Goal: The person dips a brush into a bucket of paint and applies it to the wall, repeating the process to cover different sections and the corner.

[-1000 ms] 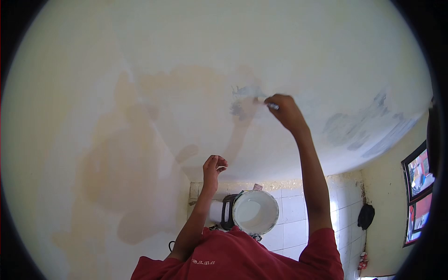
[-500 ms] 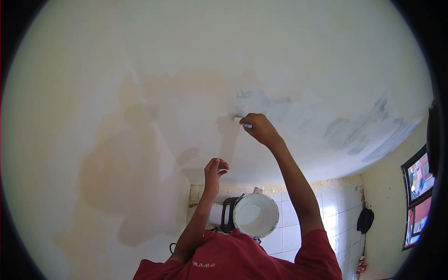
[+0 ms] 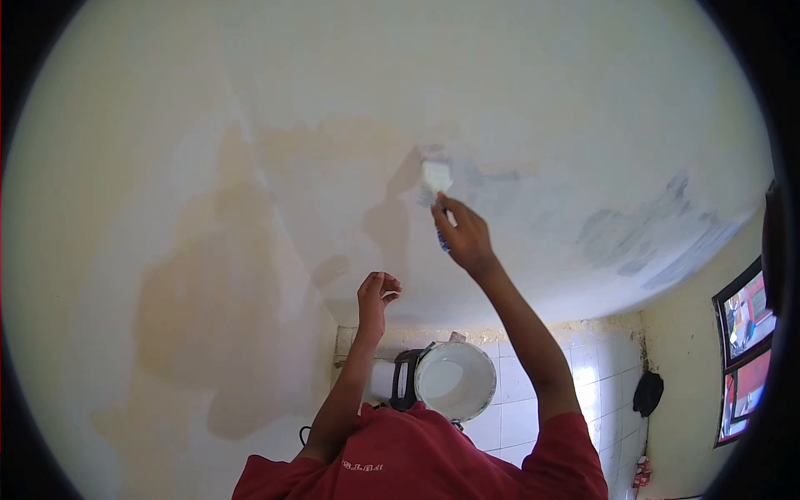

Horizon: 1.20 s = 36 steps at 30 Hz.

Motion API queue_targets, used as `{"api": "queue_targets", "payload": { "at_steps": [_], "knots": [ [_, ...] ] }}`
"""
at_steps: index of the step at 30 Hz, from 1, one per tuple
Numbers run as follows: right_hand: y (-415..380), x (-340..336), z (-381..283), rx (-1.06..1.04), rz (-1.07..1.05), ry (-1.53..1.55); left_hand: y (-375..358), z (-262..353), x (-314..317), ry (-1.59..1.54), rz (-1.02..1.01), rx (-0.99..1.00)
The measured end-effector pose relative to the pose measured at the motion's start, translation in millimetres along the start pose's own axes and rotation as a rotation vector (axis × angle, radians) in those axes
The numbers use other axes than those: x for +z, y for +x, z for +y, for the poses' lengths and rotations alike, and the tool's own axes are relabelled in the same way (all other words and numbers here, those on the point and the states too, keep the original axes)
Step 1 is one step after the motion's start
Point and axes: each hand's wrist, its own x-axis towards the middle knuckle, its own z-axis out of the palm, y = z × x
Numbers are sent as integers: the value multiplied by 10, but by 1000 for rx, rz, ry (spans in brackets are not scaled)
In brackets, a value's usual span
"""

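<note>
My right hand (image 3: 467, 237) is closed round the patterned handle of a paintbrush (image 3: 436, 177). Pointing upward, the brush has its whitish, paint-loaded bristles against the wall (image 3: 333, 200), over a patch of grey marks. My left hand (image 3: 379, 293) is lifted in front of the wall, lower and to the left. Its fingers are loosely curled, thumb apart, and I see nothing in them. A white bucket (image 3: 492, 385) with pale paint in it stands on the floor below, between my arms.
A dark chair-like object (image 3: 403, 379) stands beside the bucket on white floor tiles (image 3: 517, 425). Grey smears (image 3: 637, 229) mark the wall to the right. At far right are a dark-framed window (image 3: 742, 317) and a black bag-like item (image 3: 648, 393). A wall corner runs down the left.
My right hand has turned the brush upward, and its bristles have moved up over the grey patch, now partly whitened. My left hand has shifted slightly up and left.
</note>
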Motion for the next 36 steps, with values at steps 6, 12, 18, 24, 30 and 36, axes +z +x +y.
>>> {"api": "queue_targets", "payload": {
  "at_steps": [6,12,18,24,30,36],
  "knots": [
    [-864,450,-222,116,-362,67,-69,-3,56,14,5,-22],
    [-919,298,-315,256,-512,197,-104,28,34,27,21,-37],
    [-27,4,209,175,-309,191,-122,40,-12,24,-9,-20],
    [570,-421,183,115,10,49,-147,7,-7,13,-12,-30],
    [-192,208,83,60,-132,93,-164,-29,18,13,-23,-46],
    [-801,363,-161,112,-497,243,-181,-28,13,20,-11,-59]
  ]
}}
